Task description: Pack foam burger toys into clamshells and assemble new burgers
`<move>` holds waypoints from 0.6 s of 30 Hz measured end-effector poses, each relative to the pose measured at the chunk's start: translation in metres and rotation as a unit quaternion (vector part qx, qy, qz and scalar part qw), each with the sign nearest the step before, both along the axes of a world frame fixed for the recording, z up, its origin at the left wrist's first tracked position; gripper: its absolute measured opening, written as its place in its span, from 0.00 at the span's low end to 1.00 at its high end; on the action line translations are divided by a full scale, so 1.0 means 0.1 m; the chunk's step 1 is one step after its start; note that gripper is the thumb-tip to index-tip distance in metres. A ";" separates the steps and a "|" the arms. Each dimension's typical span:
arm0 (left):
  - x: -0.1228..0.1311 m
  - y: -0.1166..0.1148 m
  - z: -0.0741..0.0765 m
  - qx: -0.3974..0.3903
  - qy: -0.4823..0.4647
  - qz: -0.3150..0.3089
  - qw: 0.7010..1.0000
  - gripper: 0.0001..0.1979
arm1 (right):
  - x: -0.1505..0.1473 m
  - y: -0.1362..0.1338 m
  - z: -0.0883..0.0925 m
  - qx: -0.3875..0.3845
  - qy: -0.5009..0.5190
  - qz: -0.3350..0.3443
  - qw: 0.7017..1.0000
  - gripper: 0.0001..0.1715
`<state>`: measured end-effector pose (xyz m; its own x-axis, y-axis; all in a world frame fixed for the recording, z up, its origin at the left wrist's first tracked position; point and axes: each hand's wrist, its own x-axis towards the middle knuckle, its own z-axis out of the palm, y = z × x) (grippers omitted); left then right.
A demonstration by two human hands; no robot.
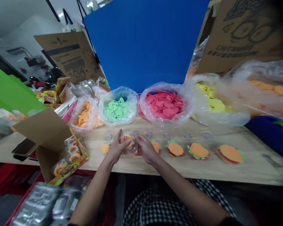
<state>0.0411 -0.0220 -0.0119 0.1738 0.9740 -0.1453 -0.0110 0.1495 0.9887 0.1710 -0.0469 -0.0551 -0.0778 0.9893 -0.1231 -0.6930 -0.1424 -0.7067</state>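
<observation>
Plastic pack (129, 142) between both hands (116, 148)

Your left hand (116, 148) holds 1 clear-packed burger (127, 140), your right hand (146, 149) at its edge. Foam burgers (175, 148) line your desk (174, 168), with bags (190, 102) of coloured pieces (166, 105) behind.

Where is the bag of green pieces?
In the head view, the bag of green pieces sits left of centre, between a bag of orange pieces and the bag of red pieces, beyond the left hand.
</observation>
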 end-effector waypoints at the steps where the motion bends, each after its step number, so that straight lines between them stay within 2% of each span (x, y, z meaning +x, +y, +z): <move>1: 0.02 -0.03 -0.03 -0.048 -0.026 -0.013 0.998 0.36 | 0.02 -0.02 0.02 -0.004 -0.006 0.005 1.000 0.17; 4: 0.06 -0.08 -0.08 -0.125 -0.078 -0.040 0.988 0.37 | 0.07 -0.07 0.06 -0.013 -0.044 0.021 0.999 0.19; 7: 0.06 -0.11 -0.11 -0.146 -0.116 -0.045 0.981 0.34 | 0.13 -0.10 0.08 0.003 -0.113 -0.012 0.993 0.20; 10: 0.07 -0.14 -0.15 -0.133 -0.127 -0.023 0.983 0.32 | 0.19 -0.11 0.04 0.052 -0.233 -0.058 0.969 0.21; 12: 0.09 -0.17 -0.16 -0.115 -0.123 -0.011 0.986 0.33 | 0.21 -0.11 0.00 0.075 -0.302 -0.061 0.948 0.21; 14: 0.12 -0.22 -0.17 -0.102 -0.121 -0.010 0.987 0.33 | 0.21 -0.12 -0.04 0.086 -0.325 -0.044 0.941 0.21; 18: 0.20 -0.31 -0.16 -0.087 -0.131 -0.015 0.987 0.30 | 0.21 -0.18 -0.07 0.091 -0.309 -0.022 0.947 0.20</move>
